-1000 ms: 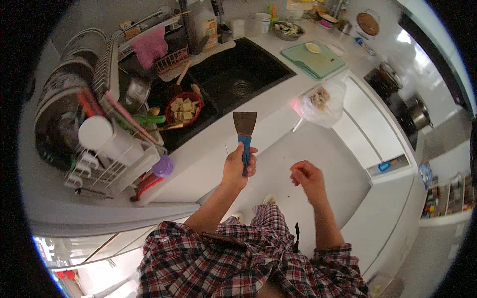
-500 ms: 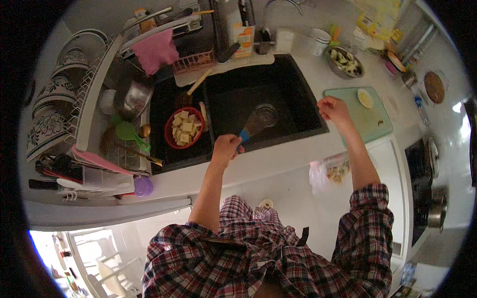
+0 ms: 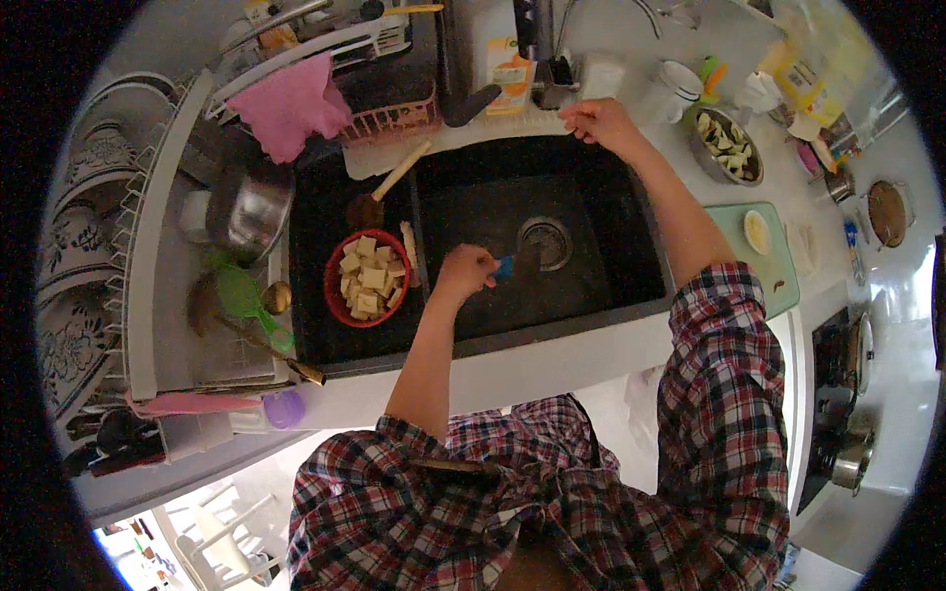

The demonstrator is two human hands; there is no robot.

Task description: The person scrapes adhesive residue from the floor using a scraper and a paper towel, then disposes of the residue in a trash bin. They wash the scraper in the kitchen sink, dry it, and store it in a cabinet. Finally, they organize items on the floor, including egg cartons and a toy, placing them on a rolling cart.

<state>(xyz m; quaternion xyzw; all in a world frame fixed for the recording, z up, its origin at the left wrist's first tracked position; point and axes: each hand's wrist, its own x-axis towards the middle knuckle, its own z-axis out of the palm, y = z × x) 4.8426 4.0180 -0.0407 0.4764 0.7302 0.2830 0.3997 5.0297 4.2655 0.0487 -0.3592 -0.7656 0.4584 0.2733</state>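
Observation:
My left hand (image 3: 467, 273) is closed round the blue handle of a knife (image 3: 527, 258), whose blurred blade lies over the right basin of the dark sink (image 3: 473, 320), close to the drain (image 3: 545, 243). Behind the sink's back edge, my right hand (image 3: 603, 123) is raised with its fingers loosely apart and nothing visible in them. It is near the base of the tap (image 3: 645, 12) and a dark holder (image 3: 555, 84). In the left basin sits a red bowl (image 3: 330, 286) of pale cubes that look like tofu.
A wooden-handled brush (image 3: 402, 171) leans behind the red bowl. To the right are a metal bowl of cut vegetables (image 3: 727, 148) and a green cutting board (image 3: 774, 222) with a small pale dish (image 3: 757, 232). A dish rack (image 3: 138, 256) with plates stands left, beside a green strainer (image 3: 236, 290).
My right hand has moved from beside the cutting board, leftward and away from me, to behind the sink. The knife stays in my left hand over the basin. The view has shifted closer to the sink.

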